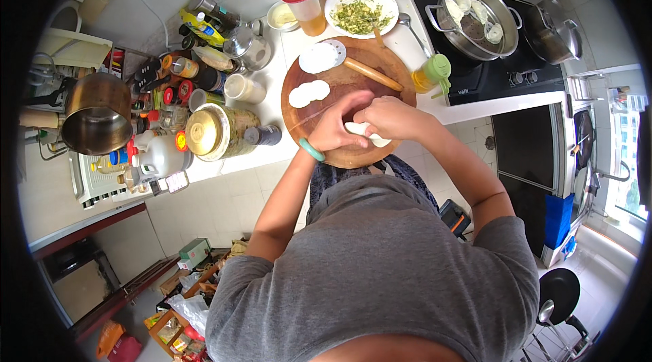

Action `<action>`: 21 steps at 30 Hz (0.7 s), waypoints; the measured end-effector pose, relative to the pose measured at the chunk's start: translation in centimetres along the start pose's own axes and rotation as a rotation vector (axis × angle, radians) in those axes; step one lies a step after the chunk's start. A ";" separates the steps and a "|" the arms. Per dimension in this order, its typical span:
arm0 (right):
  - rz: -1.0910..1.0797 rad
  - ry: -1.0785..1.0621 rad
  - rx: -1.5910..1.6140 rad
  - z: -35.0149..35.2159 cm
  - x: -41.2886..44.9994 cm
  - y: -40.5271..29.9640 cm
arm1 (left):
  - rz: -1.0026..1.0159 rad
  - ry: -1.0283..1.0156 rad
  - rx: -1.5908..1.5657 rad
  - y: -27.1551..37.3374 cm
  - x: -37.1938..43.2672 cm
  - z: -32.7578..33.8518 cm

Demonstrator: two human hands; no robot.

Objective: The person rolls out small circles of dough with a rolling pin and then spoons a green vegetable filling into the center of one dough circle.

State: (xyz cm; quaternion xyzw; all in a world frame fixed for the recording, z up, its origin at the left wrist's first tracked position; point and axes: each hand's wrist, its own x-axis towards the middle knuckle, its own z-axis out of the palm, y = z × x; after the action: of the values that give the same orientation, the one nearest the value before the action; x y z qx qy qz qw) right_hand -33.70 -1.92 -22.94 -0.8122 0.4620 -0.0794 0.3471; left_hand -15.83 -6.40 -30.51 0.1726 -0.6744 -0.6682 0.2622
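Over the near part of a round wooden board, my left hand, with a green bangle at the wrist, and my right hand both grip a piece of white dough. The fingers partly hide its shape. Thin round dough wrappers lie left on the board, and more white rounds rest behind them. A wooden rolling pin lies at an angle behind my hands. Beyond the board's back edge stands a white bowl of chopped green and yellow filling with a utensil in it.
A steel steamer pot with several dumplings sits on the black stove at right. A green-lidded oil jug stands beside the board. Behind it are a red-lidded container and a metal spoon. Jars, bottles and a large glass jar crowd the left counter.
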 end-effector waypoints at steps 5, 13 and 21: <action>0.073 -0.150 -0.151 0.7 1.6 1.1 | -0.322 -0.437 -0.044 -1.3 1.2 -0.5; 0.364 -0.147 -0.236 1.6 6.7 6.8 | -0.641 0.037 -0.354 -7.8 0.2 -0.5; 0.587 0.519 -0.299 6.9 5.3 10.5 | -0.512 0.347 -0.222 -6.7 -0.5 0.0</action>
State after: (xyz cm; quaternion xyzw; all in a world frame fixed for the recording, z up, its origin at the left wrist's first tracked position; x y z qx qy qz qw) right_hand -34.91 -6.30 -35.75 -0.6406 0.7524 -0.1112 0.1055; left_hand -16.27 -6.43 -37.26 0.4185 -0.4773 -0.7425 0.2138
